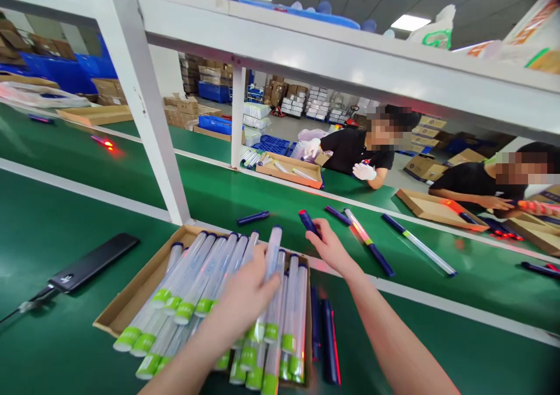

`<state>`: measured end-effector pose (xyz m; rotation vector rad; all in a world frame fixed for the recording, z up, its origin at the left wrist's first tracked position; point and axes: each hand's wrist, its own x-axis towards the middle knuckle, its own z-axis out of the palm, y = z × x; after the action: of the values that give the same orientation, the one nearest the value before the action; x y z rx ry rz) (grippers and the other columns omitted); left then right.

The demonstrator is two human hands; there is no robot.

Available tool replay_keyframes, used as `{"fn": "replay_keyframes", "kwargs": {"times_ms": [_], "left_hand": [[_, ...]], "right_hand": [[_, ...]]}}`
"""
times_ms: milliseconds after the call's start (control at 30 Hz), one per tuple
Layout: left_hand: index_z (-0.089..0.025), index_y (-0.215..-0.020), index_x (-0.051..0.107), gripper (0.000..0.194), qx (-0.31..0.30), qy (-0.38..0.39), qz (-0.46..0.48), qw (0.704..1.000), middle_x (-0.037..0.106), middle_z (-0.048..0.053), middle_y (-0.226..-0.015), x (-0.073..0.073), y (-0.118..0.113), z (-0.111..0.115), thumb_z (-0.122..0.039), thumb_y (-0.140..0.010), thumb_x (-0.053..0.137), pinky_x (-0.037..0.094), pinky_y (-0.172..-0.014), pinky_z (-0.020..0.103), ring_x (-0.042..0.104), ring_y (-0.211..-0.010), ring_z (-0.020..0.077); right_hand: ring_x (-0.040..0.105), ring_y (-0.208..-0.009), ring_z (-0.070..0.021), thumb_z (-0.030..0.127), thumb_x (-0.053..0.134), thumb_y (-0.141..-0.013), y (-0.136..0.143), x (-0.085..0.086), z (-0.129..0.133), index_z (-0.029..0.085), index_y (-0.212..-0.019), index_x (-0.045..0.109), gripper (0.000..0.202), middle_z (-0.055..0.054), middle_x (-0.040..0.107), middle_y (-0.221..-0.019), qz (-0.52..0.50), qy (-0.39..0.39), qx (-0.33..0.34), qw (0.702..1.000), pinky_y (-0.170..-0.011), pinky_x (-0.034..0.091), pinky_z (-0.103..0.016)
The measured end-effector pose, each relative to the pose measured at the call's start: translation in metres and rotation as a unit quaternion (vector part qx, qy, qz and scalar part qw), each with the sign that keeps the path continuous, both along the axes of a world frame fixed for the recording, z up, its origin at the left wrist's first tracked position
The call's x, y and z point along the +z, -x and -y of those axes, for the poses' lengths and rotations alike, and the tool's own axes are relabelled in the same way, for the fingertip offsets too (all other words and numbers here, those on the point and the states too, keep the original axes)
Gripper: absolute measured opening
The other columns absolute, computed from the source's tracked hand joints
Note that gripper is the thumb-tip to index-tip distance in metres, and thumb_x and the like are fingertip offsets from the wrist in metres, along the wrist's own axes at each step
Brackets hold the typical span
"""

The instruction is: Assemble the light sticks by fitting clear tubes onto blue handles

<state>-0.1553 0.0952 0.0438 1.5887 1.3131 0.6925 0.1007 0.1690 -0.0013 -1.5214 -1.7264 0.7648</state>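
My left hand (pixel 249 293) is over a shallow cardboard box (pixel 125 296), its fingers closed round a translucent tube (pixel 275 244) that stands out above the others. Under and around it lie many clear tubes (pixel 192 272) with dark caps at the far end and bright green bands at the near end. Beyond the box, over the conveyor belt, my right hand (pixel 329 246) grips a short dark blue stick (pixel 308 222) with a red tip. Two dark blue sticks (pixel 328 339) with red glowing edges lie just right of the box.
A black power bank (pixel 94 261) with a cable lies at left. Several sticks and a lit wand (pixel 359 226) rest on the green belt (pixel 210 188). A white post (pixel 144 103) and shelf beam (pixel 306 39) stand in front. Two people work across the belt beside cardboard trays (pixel 291 170).
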Motion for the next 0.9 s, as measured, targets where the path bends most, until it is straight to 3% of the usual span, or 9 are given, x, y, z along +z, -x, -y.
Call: {"fn": "replay_keyframes", "kwargs": {"times_ms": [33, 67, 133, 200, 267, 433, 633, 767, 900], "left_hand": [[-0.020, -0.125, 0.053, 0.039, 0.040, 0.045, 0.152, 0.987, 0.068, 0.005, -0.089, 0.003, 0.005, -0.001, -0.024, -0.087, 0.059, 0.056, -0.066, 0.035, 0.068, -0.074, 0.0247], [-0.020, -0.115, 0.054, 0.032, 0.078, 0.102, 0.295, 0.947, 0.064, 0.003, -0.085, 0.005, 0.007, -0.003, -0.023, -0.083, 0.058, 0.054, -0.058, 0.030, 0.062, -0.066, 0.0199], [-0.019, -0.097, 0.052, 0.016, 0.138, 0.209, 0.492, 0.834, 0.057, 0.000, -0.079, 0.011, 0.006, -0.008, -0.020, -0.082, 0.054, 0.047, -0.046, 0.023, 0.051, -0.056, 0.0134], [-0.019, -0.089, 0.050, 0.003, 0.173, 0.257, 0.583, 0.751, 0.051, -0.001, -0.076, 0.016, 0.001, -0.009, -0.021, -0.090, 0.051, 0.041, -0.039, 0.018, 0.048, -0.053, 0.0105], [-0.019, -0.084, 0.050, 0.017, 0.189, 0.269, 0.613, 0.718, 0.045, -0.004, -0.073, 0.020, -0.007, -0.005, -0.026, -0.099, 0.050, 0.037, -0.035, 0.015, 0.045, -0.050, 0.0087], [-0.018, -0.084, 0.052, 0.025, 0.174, 0.245, 0.647, 0.701, 0.046, -0.005, -0.076, 0.022, -0.017, 0.014, -0.031, -0.104, 0.055, 0.037, -0.036, 0.013, 0.044, -0.050, 0.0053], [-0.020, -0.092, 0.056, 0.014, 0.166, 0.197, 0.693, 0.674, 0.053, -0.003, -0.080, 0.015, -0.013, 0.020, -0.030, -0.099, 0.062, 0.040, -0.040, 0.015, 0.053, -0.056, 0.0081], [-0.019, -0.100, 0.062, 0.021, 0.165, 0.169, 0.675, 0.700, 0.059, 0.000, -0.089, 0.012, -0.005, 0.017, -0.039, -0.099, 0.062, 0.049, -0.045, 0.020, 0.059, -0.065, 0.0120], [-0.016, -0.098, 0.063, 0.022, 0.164, 0.207, 0.649, 0.714, 0.053, -0.002, -0.080, 0.019, 0.005, 0.014, -0.033, -0.103, 0.049, 0.053, -0.049, 0.024, 0.056, -0.062, 0.0123]], "right_hand": [[0.070, -0.103, -0.0246, 0.048, 0.054, -0.110, 0.001, 0.008, 0.038, 0.021, -0.133, 0.057, 0.036, -0.007, 0.069, -0.112, -0.033, 0.006, 0.018, 0.999, -0.095, 0.058, -0.045], [0.070, -0.094, -0.0226, 0.052, 0.049, -0.111, 0.006, 0.014, 0.078, 0.024, -0.134, 0.054, 0.038, -0.005, 0.069, -0.106, -0.064, 0.019, 0.037, 0.997, -0.090, 0.059, -0.041], [0.065, -0.069, -0.0172, 0.059, 0.049, -0.109, 0.026, 0.021, 0.153, 0.028, -0.145, 0.049, 0.048, -0.004, 0.069, -0.106, -0.124, 0.080, 0.072, 0.986, -0.069, 0.057, -0.034], [0.062, -0.068, -0.0180, 0.069, 0.055, -0.103, 0.055, 0.020, 0.212, 0.034, -0.158, 0.044, 0.066, -0.004, 0.070, -0.103, -0.212, 0.213, 0.031, 0.953, -0.065, 0.053, -0.033], [0.063, -0.073, -0.0216, 0.082, 0.058, -0.095, 0.085, 0.014, 0.246, 0.033, -0.165, 0.040, 0.086, -0.004, 0.069, -0.093, -0.243, 0.288, -0.027, 0.926, -0.066, 0.051, -0.034], [0.061, -0.069, -0.0231, 0.105, 0.050, -0.075, 0.126, 0.010, 0.257, 0.025, -0.170, 0.035, 0.124, -0.003, 0.063, -0.085, -0.255, 0.306, -0.082, 0.914, -0.068, 0.055, -0.038], [0.059, -0.062, -0.0176, 0.101, 0.054, -0.078, 0.137, 0.018, 0.264, 0.030, -0.167, 0.040, 0.115, -0.007, 0.068, -0.104, -0.281, 0.322, -0.116, 0.896, -0.057, 0.054, -0.033], [0.062, -0.067, -0.0188, 0.096, 0.055, -0.083, 0.139, 0.019, 0.267, 0.035, -0.167, 0.039, 0.105, -0.007, 0.070, -0.107, -0.287, 0.327, -0.149, 0.888, -0.058, 0.054, -0.032], [0.064, -0.070, -0.0242, 0.104, 0.048, -0.076, 0.133, 0.019, 0.258, 0.032, -0.170, 0.034, 0.119, -0.009, 0.068, -0.101, -0.231, 0.336, -0.109, 0.907, -0.065, 0.058, -0.039]]}}
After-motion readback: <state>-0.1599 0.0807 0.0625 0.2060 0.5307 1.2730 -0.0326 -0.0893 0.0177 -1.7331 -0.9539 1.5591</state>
